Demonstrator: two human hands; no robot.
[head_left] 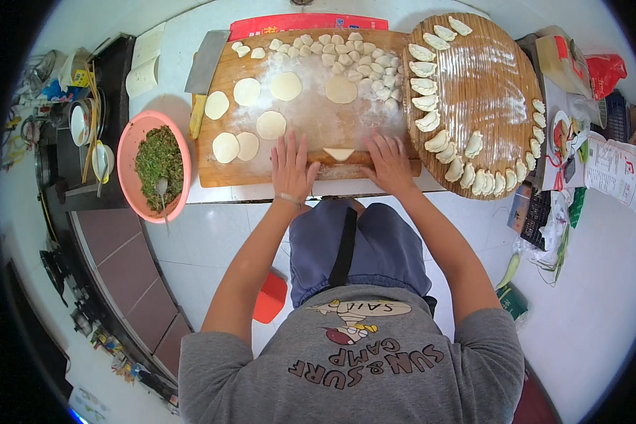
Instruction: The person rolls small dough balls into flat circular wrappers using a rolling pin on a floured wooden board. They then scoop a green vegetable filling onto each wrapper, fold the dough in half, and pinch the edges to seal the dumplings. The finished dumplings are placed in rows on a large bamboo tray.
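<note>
Both my hands lie palm down near the front edge of a floury wooden board (222,162). My left hand (293,168) and my right hand (391,164) rest with outstretched fingers over the two ends of a wooden rolling pin (336,169). Between them, a piece of dough (339,153) shows just beyond the pin, its near part hidden. Several round dough wrappers (271,125) lie about the board, two of them overlapping at left. Another wrapper (340,90) sits beside a cluster of small dough pieces (367,65) at the far right.
Left of the board stands a pink bowl (125,159) of green filling with a spoon (162,191). A cleaver (208,62) lies across the board's left edge. On the right, a round wooden board (484,92) carries folded dumplings (424,86) along its rim, overlapping the rectangular board.
</note>
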